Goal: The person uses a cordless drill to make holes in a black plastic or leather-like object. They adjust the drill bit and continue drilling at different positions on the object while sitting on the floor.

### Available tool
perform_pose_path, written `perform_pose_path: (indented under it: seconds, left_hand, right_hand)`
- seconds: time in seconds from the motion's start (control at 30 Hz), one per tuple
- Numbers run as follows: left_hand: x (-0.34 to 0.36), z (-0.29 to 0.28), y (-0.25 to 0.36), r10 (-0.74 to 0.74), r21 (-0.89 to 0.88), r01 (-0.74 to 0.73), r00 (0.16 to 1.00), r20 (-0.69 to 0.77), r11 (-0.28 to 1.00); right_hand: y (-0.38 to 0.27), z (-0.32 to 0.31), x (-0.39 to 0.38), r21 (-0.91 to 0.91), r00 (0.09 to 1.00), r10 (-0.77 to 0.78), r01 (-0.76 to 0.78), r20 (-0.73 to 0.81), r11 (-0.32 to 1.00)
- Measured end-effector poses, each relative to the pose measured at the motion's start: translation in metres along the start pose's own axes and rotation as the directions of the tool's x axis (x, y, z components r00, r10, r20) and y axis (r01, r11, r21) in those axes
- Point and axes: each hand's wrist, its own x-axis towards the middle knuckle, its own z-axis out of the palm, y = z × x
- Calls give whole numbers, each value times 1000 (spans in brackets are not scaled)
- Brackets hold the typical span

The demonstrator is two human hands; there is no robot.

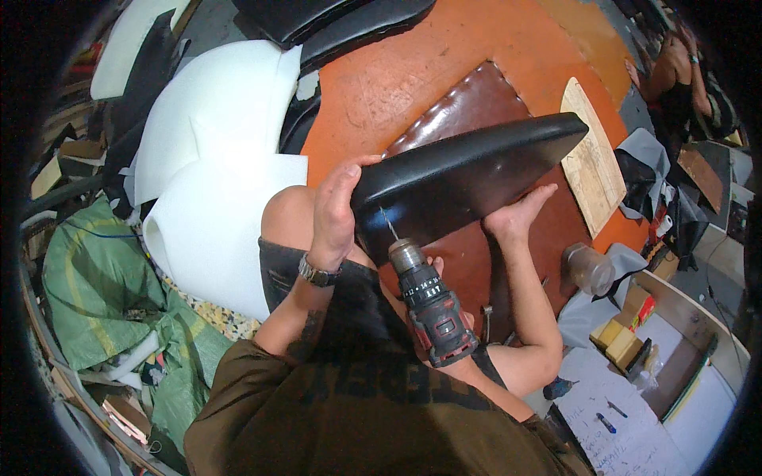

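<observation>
A black padded panel (476, 178) with a smooth leather-like cover is tilted up in front of me. My left hand (335, 214) grips its left end, with a watch on that wrist. In my right hand (459, 370) is a black and red cordless drill (432, 305), whose body hides most of my fingers. Its thin drill bit (390, 224) points at the panel's face near the left end. The tip reaches the cover or nearly so; I cannot tell whether it has gone in. My bare foot (516, 216) rests against the panel's lower edge.
Below the panel lies a brown tufted leather piece (468, 103) on an orange surface (381, 95). White foam sheets (214, 119) and a green sack (91, 278) are at left. A wooden board (595, 159), clear jar (587, 270) and open box (675, 341) stand right; another person (679, 75) sits beyond.
</observation>
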Motion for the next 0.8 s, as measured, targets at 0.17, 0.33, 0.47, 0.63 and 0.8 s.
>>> perform_pose_path:
  seconds: [0.17,0.33,0.47,0.63,0.8]
  left_hand:
    - [0,0,-3,-12,-7,12,1000,-14,1000]
    - [-1,1,-2,46,92,-43,998,-31,995]
    - [-3,4,0,72,121,-68,997,-30,990]
    - [-4,5,1,91,121,-87,995,-29,989]
    - [-5,5,0,93,138,-88,995,-28,987]
  right_hand:
    - [-3,-5,-5,-61,989,-145,145,6,988]
    - [20,3,-15,138,1000,7,-7,5,990]
    - [39,2,-22,42,999,30,-31,35,999]
    - [43,3,-24,132,997,37,-47,72,990]
    - [37,6,-27,53,999,45,-46,6,998]
